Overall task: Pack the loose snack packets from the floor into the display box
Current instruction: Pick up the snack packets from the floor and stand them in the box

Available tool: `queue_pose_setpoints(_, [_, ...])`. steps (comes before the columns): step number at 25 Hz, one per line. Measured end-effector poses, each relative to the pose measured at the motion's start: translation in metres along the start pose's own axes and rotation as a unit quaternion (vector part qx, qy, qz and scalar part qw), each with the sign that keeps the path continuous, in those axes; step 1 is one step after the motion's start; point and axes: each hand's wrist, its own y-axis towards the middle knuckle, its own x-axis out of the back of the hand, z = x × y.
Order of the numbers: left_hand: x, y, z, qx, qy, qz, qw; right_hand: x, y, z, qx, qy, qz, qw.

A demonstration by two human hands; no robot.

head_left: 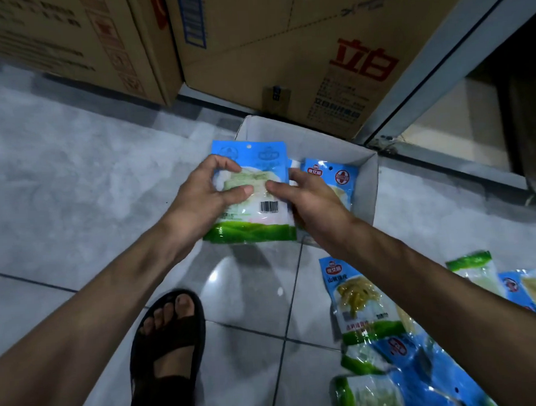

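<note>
I see my left hand (204,193) and right hand (310,197) both gripping one snack packet (254,203), barcode side up, held over the near-left edge of the display box (369,182). Another packet (337,180) stands inside it. At 5 o'clock, loose packets (362,303) lie on the floor (73,188); at 12, cardboard cartons (283,46).

Glossy grey tiled floor (73,188), stacked cardboard cartons (283,46)
</note>
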Motion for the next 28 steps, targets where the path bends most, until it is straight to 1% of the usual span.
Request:
queue_pose_setpoints(1, [-0.002,0.000,0.001,-0.019,0.088,-0.026,0.996,-0.001,-0.002,0.004,0.025,-0.031,-0.018,0.999])
queue_pose_setpoints(2, [-0.004,0.000,0.001,-0.046,0.192,-0.060,0.979,-0.002,-0.004,0.006,0.053,-0.070,-0.035,0.996])
queue_pose_setpoints(3, [-0.007,-0.002,-0.002,-0.080,0.269,-0.087,0.956,-0.002,-0.006,0.009,0.086,-0.116,-0.052,0.988])
queue_pose_setpoints(4, [-0.010,-0.004,-0.005,-0.112,0.298,-0.094,0.943,-0.003,-0.009,0.011,0.117,-0.160,-0.066,0.978])
queue_pose_setpoints(5, [-0.014,-0.005,-0.008,-0.126,0.288,-0.080,0.946,-0.004,-0.011,0.012,0.143,-0.194,-0.076,0.967])
queue_pose_setpoints(6, [-0.019,-0.005,-0.011,-0.122,0.244,-0.058,0.960,-0.006,-0.012,0.013,0.160,-0.209,-0.084,0.961])
queue_pose_setpoints(7, [-0.022,-0.007,-0.015,-0.101,0.177,-0.040,0.978,-0.008,-0.014,0.015,0.168,-0.199,-0.084,0.962])
queue_pose_setpoints(8, [-0.024,-0.009,-0.020,-0.073,0.094,-0.022,0.993,-0.010,-0.016,0.019,0.169,-0.164,-0.069,0.969])
queue_pose_setpoints(9, [-0.024,-0.012,-0.026,-0.043,0.004,0.006,0.999,-0.011,-0.016,0.021,0.169,-0.126,-0.044,0.977])
queue_pose_setpoints(10, [-0.022,-0.013,-0.031,-0.008,-0.095,0.049,0.994,-0.011,-0.016,0.022,0.169,-0.103,-0.021,0.980])
queue_pose_setpoints(11, [-0.019,-0.014,-0.034,0.022,-0.185,0.089,0.979,-0.012,-0.014,0.023,0.170,-0.107,-0.006,0.980])
queue_pose_setpoints(12, [-0.016,-0.014,-0.033,0.040,-0.244,0.107,0.963,-0.012,-0.011,0.023,0.172,-0.142,0.000,0.975])
queue_pose_setpoints(13, [-0.015,-0.013,-0.031,0.045,-0.267,0.102,0.957,-0.013,-0.008,0.022,0.179,-0.192,0.003,0.965])
queue_pose_setpoints(15, [-0.013,-0.011,-0.026,0.047,-0.255,0.045,0.965,-0.015,-0.004,0.019,0.203,-0.258,0.000,0.945])
queue_pose_setpoints(16, [-0.014,-0.010,-0.024,0.051,-0.252,0.024,0.966,-0.015,-0.002,0.017,0.213,-0.267,-0.022,0.940])
queue_pose_setpoints(18, [-0.013,-0.010,-0.022,0.058,-0.262,0.016,0.963,-0.008,0.000,0.013,0.217,-0.284,-0.117,0.927])
queue_pose_setpoints(19, [-0.012,-0.010,-0.023,0.060,-0.270,0.020,0.961,-0.003,-0.002,0.012,0.196,-0.271,-0.146,0.931])
queue_pose_setpoints(20, [-0.011,-0.010,-0.024,0.064,-0.270,0.027,0.960,0.002,-0.003,0.011,0.159,-0.229,-0.140,0.950])
queue_pose_setpoints(21, [-0.010,-0.011,-0.024,0.072,-0.263,0.035,0.961,0.005,-0.005,0.012,0.115,-0.156,-0.105,0.975])
queue_pose_setpoints(22, [-0.010,-0.010,-0.023,0.078,-0.250,0.042,0.964,0.009,-0.006,0.012,0.074,-0.074,-0.065,0.992])
queue_pose_setpoints(23, [-0.010,-0.010,-0.022,0.077,-0.234,0.052,0.968,0.011,-0.007,0.013,0.049,-0.005,-0.038,0.998])
queue_pose_setpoints(24, [-0.011,-0.010,-0.021,0.069,-0.221,0.062,0.971,0.012,-0.007,0.013,0.038,0.035,-0.027,0.998])
queue_pose_setpoints(26, [-0.015,-0.009,-0.017,0.037,-0.184,0.075,0.979,0.011,-0.006,0.013,0.040,0.055,-0.042,0.997])
queue_pose_setpoints(28, [-0.019,-0.003,-0.012,0.004,-0.103,0.054,0.993,0.010,0.000,0.012,0.035,0.067,-0.064,0.995])
